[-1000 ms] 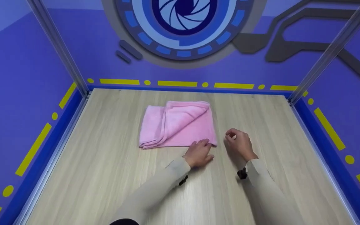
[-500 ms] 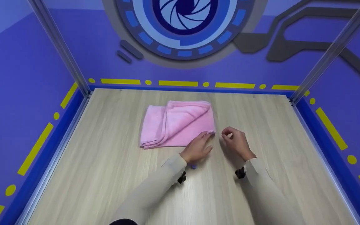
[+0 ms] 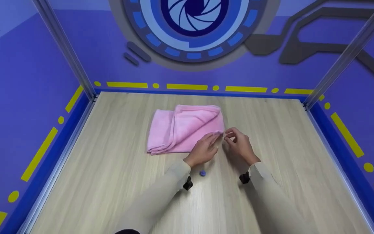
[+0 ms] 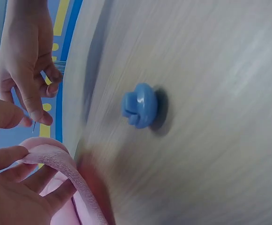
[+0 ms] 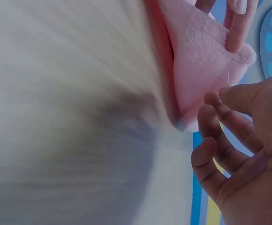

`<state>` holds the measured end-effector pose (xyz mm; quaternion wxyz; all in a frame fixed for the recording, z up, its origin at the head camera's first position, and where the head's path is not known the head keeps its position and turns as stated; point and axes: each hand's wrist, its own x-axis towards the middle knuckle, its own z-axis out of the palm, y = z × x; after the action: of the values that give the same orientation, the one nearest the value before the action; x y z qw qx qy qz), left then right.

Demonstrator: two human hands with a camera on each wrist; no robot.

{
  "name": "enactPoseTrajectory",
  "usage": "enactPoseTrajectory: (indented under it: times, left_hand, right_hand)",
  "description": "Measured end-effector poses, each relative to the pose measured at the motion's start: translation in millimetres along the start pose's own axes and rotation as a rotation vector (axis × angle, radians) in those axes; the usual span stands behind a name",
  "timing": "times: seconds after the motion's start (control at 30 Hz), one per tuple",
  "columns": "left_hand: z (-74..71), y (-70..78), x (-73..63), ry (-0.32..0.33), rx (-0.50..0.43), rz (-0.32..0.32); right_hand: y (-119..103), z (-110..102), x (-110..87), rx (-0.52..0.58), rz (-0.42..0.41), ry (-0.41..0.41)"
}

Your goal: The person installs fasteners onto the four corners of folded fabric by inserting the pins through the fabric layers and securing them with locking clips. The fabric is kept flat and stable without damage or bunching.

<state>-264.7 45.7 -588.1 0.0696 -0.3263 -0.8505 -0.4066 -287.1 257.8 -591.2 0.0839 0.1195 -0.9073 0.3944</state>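
A pink plush cloth [image 3: 187,125], folded in layers, lies on the wooden tabletop. My left hand [image 3: 201,152] pinches its near right corner and lifts it, with fingers spread along the edge in the left wrist view. Facing that corner, my right hand [image 3: 240,144] pinches a thin, needle-like metal pin [image 5: 228,78] between thumb and index finger. The pin's tip points at the raised cloth, close to the left fingertips. A small blue plastic button-like piece [image 4: 143,105], rounded with a notched knob, lies on the table near the left wrist.
Blue-purple printed panels [image 3: 86,58] enclose the wooden table [image 3: 115,182] at the back and both sides. Metal posts [image 3: 346,53] stand at the two back corners.
The left hand has raised the cloth's corner and drawn it back from the table edge side. My right hand has come left toward it. The blue piece has come into sight.
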Motion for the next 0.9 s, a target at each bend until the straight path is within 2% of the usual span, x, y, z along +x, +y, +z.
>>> enactPoseTrajectory:
  times: [0.23,0.4,0.63,0.9]
  left_hand:
    - [-2.4,-0.5,-1.3,0.026,-0.003,-0.014]
    - [-2.5,-1.1,-0.9,0.041,-0.021,-0.005]
    - [-3.5,0.3,-1.3,0.041,-0.041,-0.039]
    - [-4.0,-0.6,-2.3,0.046,-0.038,0.0]
  right_hand:
    - [-4,5,4.4,0.001,-0.071,0.028]
    - [-6,10,5.9,0.005,-0.053,0.022]
    - [-9,14,8.2,0.026,-0.052,0.025]
    - [-9,17,8.8,0.031,-0.022,0.015]
